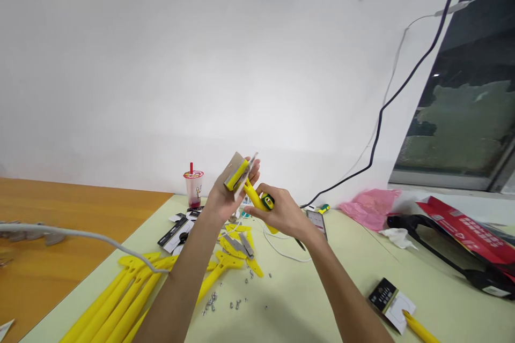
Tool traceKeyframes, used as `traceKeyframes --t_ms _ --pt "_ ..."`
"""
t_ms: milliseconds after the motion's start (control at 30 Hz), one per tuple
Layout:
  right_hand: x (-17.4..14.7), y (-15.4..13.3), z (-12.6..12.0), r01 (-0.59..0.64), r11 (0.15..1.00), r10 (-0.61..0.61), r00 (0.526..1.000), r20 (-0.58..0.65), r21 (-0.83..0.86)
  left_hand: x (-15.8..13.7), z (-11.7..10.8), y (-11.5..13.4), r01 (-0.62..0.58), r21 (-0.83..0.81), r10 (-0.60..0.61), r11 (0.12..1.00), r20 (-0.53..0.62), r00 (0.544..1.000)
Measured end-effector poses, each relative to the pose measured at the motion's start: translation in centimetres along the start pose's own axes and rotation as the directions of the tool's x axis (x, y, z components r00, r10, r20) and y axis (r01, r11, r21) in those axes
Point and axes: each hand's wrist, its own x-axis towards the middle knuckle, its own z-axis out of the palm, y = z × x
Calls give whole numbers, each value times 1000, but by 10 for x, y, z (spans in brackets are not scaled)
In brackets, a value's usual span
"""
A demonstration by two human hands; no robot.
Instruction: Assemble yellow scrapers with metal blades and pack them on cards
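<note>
1. Two bare hands meet mid-view; between them I see a yellow tool (252, 193), tilted, raised above the pale green table (341, 257), its head (237, 176) at the left hand (223, 198), its handle (250, 190) at the right hand (281, 209).
2. The right hand is wrapped around the handle; a green-and-black tool end (267, 202) pokes out beside its thumb. The left hand cradles the head, but its thumb is hidden, so I cannot tell whether it is clamped.
3. I judge the yellow tool light, stiff and smooth, likely plastic, apt to twist in a loose grip. The grey plate (232, 168) and pale sheet (247, 178) at its head look thin, perhaps sharp-edged, so I favour the handle.
4. A clear cup (194, 189) with a red lid and straw stands near the wall, a little reddish liquid at its bottom. A crumpled pink bag (368, 209) lies to the right; I cannot tell what it holds.
5. Small metal parts (212, 301) lie loose, outside any container, near the yellow handles (116, 300).
</note>
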Motion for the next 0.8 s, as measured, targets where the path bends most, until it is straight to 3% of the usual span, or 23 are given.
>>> traceKeyframes --t_ms 100,167,267,367,433,500,600,667,700,800 --pt "-14 3 -8 -26 999 29 996 81 -39 4 -2 1 143 -1 -143 990 -10 990" --pt "-33 7 -15 -61 989 76 991 107 -135 6 -4 -7 275 23 -276 961 68 959" --pt "-75 13 -28 -163 940 215 966 146 -300 8 -6 -36 465 130 -483 875 187 856" --pt "-128 16 -37 -287 865 385 906 177 -411 1 -5 -82 520 363 -614 773 222 757" --pt "-161 16 -41 -339 803 475 861 183 -491 -7 -2 -114 486 528 -658 696 199 726" --pt "-189 18 -42 -340 758 525 824 213 -557 -17 3 -138 441 639 -663 631 148 734" --pt "-218 29 -40 -289 733 549 786 285 -616 -39 14 -148 269 748 -503 607 100 858" --pt "-227 41 -37 -284 702 583 756 298 -653 -64 27 -132 91 797 -385 597 185 904" --pt "-230 48 -36 -295 682 608 737 295 -669 -80 35 -117 -7 791 -373 611 296 880" --pt "-235 68 -32 -352 637 680 675 285 -686 -143 64 -45 -285 725 -354 627 592 724"
